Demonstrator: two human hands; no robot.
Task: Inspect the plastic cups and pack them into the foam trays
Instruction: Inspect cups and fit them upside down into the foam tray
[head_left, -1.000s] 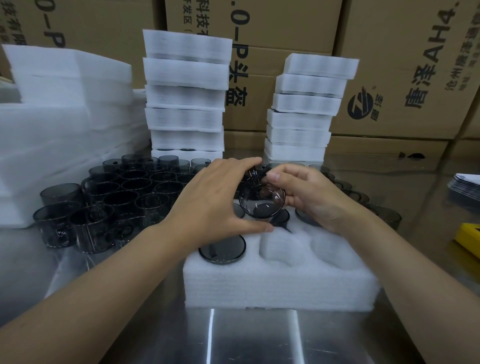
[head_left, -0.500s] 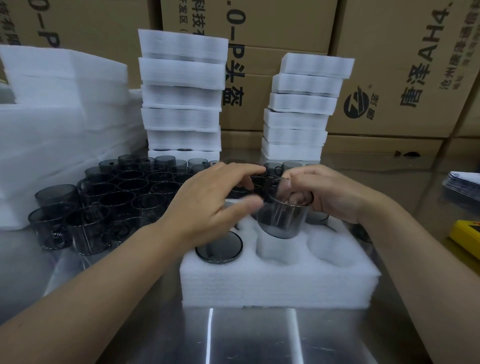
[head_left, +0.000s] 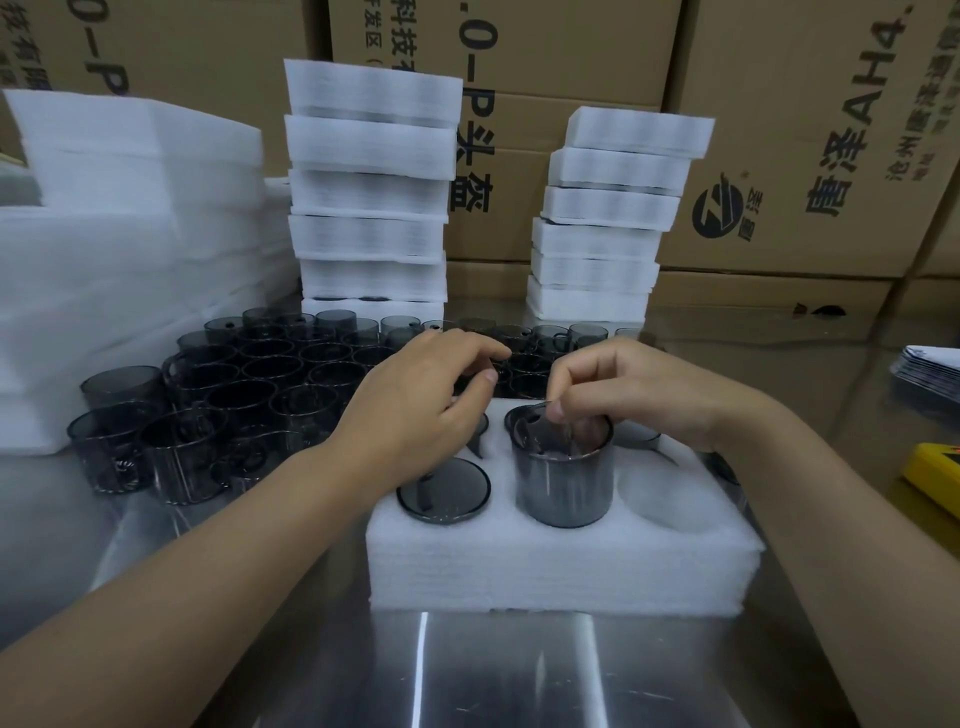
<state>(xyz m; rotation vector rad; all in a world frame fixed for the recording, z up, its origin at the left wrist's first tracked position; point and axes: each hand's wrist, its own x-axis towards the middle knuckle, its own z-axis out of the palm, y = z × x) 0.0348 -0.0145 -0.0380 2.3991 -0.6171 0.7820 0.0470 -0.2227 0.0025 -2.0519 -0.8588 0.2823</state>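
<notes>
A white foam tray (head_left: 561, 566) lies on the shiny steel table (head_left: 519, 675). The right hand (head_left: 639, 395), fingers bent downward, pinches the rim of a smoky, see-through cup (head_left: 566, 488) standing upright, partly sunk in the tray's front middle hole. The left hand (head_left: 415, 415) hovers beside it, loosely curled and empty. Loose cups (head_left: 249, 384) crowd behind.

Cardboard boxes (head_left: 810, 130) stand behind the steel table (head_left: 493, 675); a yellow object (head_left: 935, 478) lies right.

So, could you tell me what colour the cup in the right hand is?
The round plastic cup is translucent smoky grey; head view shows it.
</notes>
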